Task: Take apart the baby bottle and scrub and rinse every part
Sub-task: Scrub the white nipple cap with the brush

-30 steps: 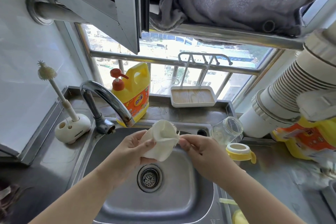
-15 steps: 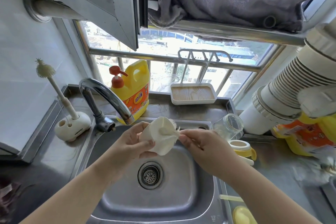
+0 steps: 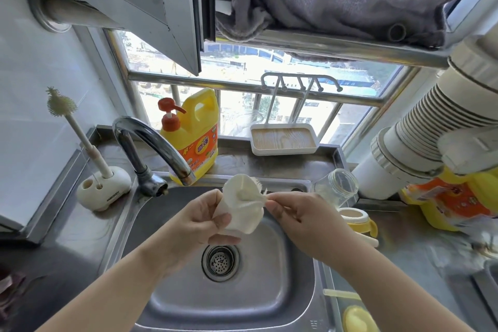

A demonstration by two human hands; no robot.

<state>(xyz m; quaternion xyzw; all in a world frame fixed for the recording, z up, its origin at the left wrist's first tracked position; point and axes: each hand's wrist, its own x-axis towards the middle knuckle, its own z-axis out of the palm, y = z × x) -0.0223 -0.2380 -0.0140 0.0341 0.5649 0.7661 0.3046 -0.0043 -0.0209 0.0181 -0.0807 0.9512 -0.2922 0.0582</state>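
Observation:
Over the steel sink point(image 3: 291, 264) my left hand point(image 3: 204, 221) grips a cream bottle cap point(image 3: 246, 210), its opening tilted up and right. My right hand point(image 3: 299, 219) pinches the handle of a small brush point(image 3: 259, 188) whose bristles poke out at the cap's rim; most of the brush is hidden inside the cap. The clear glass bottle body point(image 3: 335, 188) lies on its side on the counter right of the sink. A yellow collar ring with handles point(image 3: 355, 219) sits just in front of it.
The faucet point(image 3: 153, 143) arches in from the left, no water visible. A yellow detergent jug point(image 3: 198, 140) stands behind it. A long bottle brush in a white stand point(image 3: 103, 188) sits far left. A tray point(image 3: 283, 140) rests on the sill; yellow parts point(image 3: 355, 318) lie at the counter's bottom right.
The cap has turned slightly in my left hand and the brush has shifted inside it. The view has dipped a little; both hands stay over the sink.

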